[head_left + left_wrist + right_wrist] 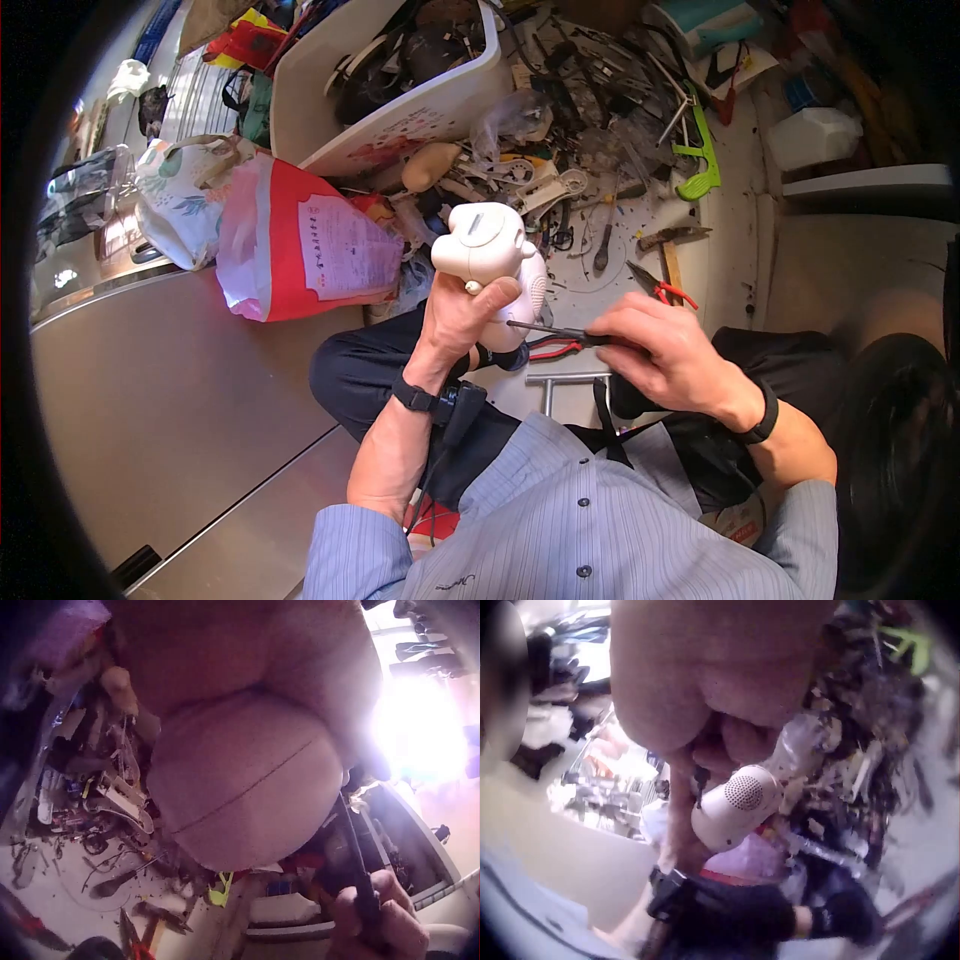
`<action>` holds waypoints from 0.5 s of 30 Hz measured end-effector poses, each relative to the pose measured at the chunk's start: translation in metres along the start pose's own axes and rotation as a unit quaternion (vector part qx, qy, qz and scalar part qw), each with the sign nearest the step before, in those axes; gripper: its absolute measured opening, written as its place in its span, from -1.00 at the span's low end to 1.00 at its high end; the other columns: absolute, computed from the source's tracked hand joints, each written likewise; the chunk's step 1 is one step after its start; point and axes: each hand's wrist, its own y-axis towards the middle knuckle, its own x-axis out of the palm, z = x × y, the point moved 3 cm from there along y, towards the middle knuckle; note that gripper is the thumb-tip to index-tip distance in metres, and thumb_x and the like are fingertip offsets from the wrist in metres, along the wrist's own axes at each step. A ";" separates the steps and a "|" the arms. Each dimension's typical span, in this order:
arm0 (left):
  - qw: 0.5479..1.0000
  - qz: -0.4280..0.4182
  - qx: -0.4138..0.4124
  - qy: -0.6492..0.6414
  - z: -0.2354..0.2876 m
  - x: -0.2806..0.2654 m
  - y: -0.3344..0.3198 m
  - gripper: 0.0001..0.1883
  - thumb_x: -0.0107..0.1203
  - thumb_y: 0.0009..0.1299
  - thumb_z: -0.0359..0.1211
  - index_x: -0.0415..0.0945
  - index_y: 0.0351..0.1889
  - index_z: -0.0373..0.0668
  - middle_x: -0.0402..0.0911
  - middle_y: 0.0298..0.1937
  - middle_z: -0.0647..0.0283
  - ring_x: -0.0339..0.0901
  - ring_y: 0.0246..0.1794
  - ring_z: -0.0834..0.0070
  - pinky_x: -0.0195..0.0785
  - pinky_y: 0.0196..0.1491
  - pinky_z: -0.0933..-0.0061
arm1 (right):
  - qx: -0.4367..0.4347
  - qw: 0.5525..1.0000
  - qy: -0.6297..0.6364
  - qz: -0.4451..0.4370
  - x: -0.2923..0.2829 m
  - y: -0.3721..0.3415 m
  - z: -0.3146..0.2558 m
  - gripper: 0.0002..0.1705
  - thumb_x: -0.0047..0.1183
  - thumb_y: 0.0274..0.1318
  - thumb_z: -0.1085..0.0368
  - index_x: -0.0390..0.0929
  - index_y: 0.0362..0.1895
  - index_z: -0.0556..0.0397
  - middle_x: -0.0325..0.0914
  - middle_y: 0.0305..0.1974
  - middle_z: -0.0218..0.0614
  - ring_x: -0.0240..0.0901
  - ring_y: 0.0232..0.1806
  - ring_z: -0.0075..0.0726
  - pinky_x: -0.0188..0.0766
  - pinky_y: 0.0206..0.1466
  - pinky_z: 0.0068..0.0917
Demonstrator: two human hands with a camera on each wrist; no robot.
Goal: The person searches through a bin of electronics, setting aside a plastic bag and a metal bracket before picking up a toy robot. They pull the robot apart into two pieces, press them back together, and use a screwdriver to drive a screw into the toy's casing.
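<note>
My left hand (pixel 458 312) grips a white plastic toy-like device (pixel 485 245) with rounded lobes and a dark slot on top. A round grille of small holes (pixel 744 792) shows on its body in the right wrist view. In the left wrist view a rounded shell with a seam line fills the middle. My right hand (pixel 672 352) holds a screwdriver (pixel 548 329) by its dark handle, with the thin shaft pointing left and the tip right at the lower part of the device. The palm side of the right hand is hidden in the head view.
Red-handled pliers (pixel 553 347) lie below the device, with a second red-handled pair (pixel 660 287) and a hammer (pixel 673 237) to the right. Loose parts (pixel 570 140) cover the floor ahead. A white bin (pixel 400 125) and a red-and-white bag (pixel 315 245) stand at the left.
</note>
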 end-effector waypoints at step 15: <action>0.986 -0.107 -0.090 -0.087 -0.002 -0.011 0.002 -0.05 0.58 0.12 0.06 0.48 0.41 -0.23 0.68 0.18 0.26 0.58 0.19 0.48 0.37 0.35 0.36 | 0.358 0.879 0.272 -0.157 -0.009 -0.003 -0.012 -0.61 0.13 0.37 0.26 0.64 0.18 0.19 0.60 -0.31 -0.43 0.42 -0.31 -0.62 0.41 -0.23 -0.49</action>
